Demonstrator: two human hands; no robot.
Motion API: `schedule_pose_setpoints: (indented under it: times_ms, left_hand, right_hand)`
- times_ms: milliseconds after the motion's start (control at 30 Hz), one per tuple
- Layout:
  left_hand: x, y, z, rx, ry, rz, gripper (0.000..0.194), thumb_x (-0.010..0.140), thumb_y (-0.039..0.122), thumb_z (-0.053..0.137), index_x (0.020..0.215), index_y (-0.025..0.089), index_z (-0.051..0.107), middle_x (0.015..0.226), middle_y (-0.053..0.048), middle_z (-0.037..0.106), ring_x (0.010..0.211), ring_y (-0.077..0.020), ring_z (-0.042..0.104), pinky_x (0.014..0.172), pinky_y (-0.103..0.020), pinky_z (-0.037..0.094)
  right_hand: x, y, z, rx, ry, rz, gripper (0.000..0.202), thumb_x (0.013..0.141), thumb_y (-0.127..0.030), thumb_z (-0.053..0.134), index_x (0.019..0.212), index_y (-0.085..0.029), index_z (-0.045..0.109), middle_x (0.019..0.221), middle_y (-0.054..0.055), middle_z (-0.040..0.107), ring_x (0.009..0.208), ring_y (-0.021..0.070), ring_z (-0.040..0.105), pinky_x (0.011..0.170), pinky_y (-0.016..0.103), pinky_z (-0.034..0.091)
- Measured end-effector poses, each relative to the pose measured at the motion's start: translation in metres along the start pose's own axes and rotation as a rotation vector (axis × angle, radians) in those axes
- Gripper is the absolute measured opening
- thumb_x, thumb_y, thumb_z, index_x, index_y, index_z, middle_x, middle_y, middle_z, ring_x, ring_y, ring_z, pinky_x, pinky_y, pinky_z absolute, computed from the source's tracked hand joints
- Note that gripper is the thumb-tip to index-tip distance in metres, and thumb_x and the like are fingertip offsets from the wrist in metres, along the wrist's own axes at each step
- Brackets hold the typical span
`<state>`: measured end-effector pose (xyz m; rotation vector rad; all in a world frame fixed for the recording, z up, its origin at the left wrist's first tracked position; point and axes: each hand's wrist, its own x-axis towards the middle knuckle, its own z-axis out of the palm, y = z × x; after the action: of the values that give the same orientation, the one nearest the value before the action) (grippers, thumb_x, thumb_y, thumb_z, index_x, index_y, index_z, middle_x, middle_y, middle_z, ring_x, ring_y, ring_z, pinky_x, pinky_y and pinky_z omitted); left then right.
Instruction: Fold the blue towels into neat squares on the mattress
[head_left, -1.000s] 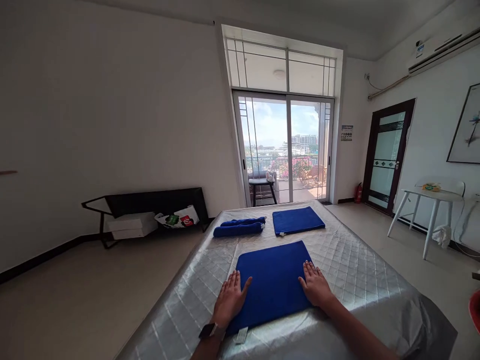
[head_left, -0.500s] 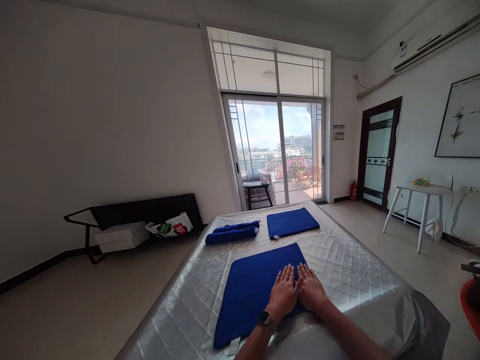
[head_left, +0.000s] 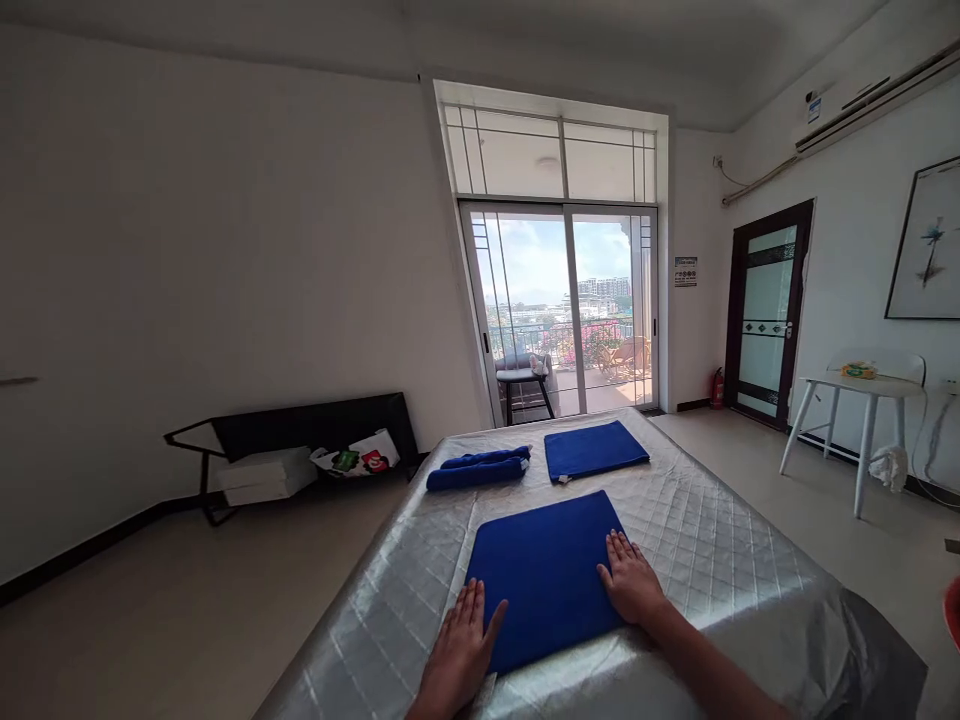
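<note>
A blue folded cloth lies flat on the silver quilted cover in front of me. My left hand rests at the cloth's left edge, fingers stretched out and thumb spread over the fabric. At the right edge lies my right hand, palm down with its fingers extended. Neither hand grips anything. Farther back on the cover are rolled blue cloths at the left and another flat folded blue cloth at the right, each with a small white tag showing.
A black bench with white boxes beneath stands along the left wall. Behind the covered surface is a sliding glass door. At the right stand a white chair and a red fire extinguisher.
My left hand has moved from beside the right hand to the cloth's left edge. The right hand stays near the right edge. The whole view has shifted slightly.
</note>
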<state>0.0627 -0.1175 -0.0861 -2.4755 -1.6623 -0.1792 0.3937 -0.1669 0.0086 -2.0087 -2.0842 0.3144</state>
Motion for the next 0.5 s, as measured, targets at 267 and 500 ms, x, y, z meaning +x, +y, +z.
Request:
schedule_pose_setpoints:
  times_ms: [267,500]
  left_hand:
    - [-0.007,0.01,-0.011,-0.073,0.044,-0.055,0.074,0.1,0.061,0.022,0.156,0.016,0.04,0.156,-0.017,0.05,0.147,-0.0319,0.041,0.117,-0.05,0.037]
    - [-0.014,0.007,-0.011,-0.054,0.059,-0.105,0.074,0.101,0.061,0.021,0.154,0.015,0.043,0.154,-0.018,0.052,0.146,-0.0326,0.043,0.116,-0.051,0.038]
  right_hand:
    - [-0.023,0.001,0.002,-0.051,-0.008,0.001,0.065,0.104,-0.037,0.026,0.159,-0.004,0.027,0.166,0.017,0.024,0.156,0.0238,0.017,0.126,0.045,0.018]
    - [-0.033,0.007,0.014,-0.029,0.001,0.011,0.063,0.105,-0.04,0.027,0.161,-0.01,0.026,0.167,0.013,0.022,0.156,0.0238,0.019,0.125,0.045,0.019]
